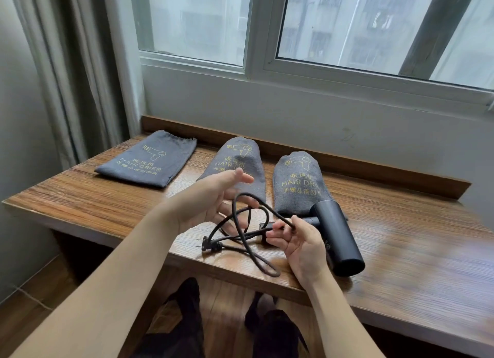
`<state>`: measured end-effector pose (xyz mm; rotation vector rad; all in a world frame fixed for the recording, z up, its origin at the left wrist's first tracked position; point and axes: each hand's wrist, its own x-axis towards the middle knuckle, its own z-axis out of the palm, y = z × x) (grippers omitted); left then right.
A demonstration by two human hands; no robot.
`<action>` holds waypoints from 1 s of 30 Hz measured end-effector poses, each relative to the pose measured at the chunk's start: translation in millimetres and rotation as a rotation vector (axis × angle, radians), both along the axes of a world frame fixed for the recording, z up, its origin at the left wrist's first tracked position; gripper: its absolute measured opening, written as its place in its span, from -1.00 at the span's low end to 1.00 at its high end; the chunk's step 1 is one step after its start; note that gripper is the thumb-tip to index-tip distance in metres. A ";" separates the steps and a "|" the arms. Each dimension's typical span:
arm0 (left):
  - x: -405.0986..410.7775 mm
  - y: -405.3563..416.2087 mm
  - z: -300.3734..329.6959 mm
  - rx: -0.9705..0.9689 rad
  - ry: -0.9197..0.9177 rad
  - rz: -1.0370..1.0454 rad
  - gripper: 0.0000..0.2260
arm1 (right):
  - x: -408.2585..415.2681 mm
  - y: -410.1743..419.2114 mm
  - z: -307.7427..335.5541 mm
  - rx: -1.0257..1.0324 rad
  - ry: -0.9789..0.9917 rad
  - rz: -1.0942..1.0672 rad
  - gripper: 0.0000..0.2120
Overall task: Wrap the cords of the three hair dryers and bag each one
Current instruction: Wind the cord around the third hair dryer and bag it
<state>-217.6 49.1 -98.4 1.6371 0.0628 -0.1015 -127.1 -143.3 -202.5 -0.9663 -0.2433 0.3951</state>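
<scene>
Right hand (pixel 299 248) pinching looped black braided cord (pixel 242 232) beside matte black cylindrical hair dryer (pixel 338 237); left hand (pixel 213 200) fingers seemingly spread, blurred.

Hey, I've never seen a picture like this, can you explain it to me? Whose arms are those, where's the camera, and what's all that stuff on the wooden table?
There is no machine here: the arms belong to a person, and the one picture comes from a wide-angle camera worn on their head, looking forward and down. That is why you see both forearms, and legs at the bottom.

On the wooden table under the window lie three grey cloth bags printed "HAIR DRIER". The left bag lies flat and looks empty. The middle bag and the right bag bulge, so they seem to be filled.

A black hair dryer lies on the table in front of the right bag. The right hand pinches its black cord, which hangs in loose loops. The left hand is open, fingers spread, beside a loop. The plug rests near the table's front edge.
</scene>
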 end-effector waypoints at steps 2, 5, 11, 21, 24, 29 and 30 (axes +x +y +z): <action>2.4 -1.0 -1.1 -0.024 0.046 0.026 -0.62 | 0.6 0.8 -1.1 -0.031 -0.024 -0.023 -0.77; 7.0 -2.8 -6.8 0.027 0.031 0.056 -0.76 | 0.2 0.5 0.4 -0.058 -0.050 0.005 -0.87; 15.6 -7.1 -13.5 0.213 -0.057 0.214 -0.69 | -1.3 0.0 -2.2 -0.115 -0.083 0.195 -0.37; 9.3 -4.0 6.9 0.033 -0.494 0.418 -0.80 | 0.5 -0.9 -3.6 -0.106 -0.046 0.333 -0.54; 5.4 -3.2 12.0 0.040 -0.409 0.284 -0.78 | 0.5 0.6 -3.3 -0.132 -0.053 0.214 -0.51; 9.1 -3.8 -3.3 0.167 -0.173 0.117 -0.70 | -4.7 11.6 -2.2 -0.367 -0.199 0.146 -0.60; 10.7 -2.8 -8.3 0.180 -0.147 0.114 -0.71 | -5.3 14.6 -2.9 -0.432 -0.232 0.149 -0.68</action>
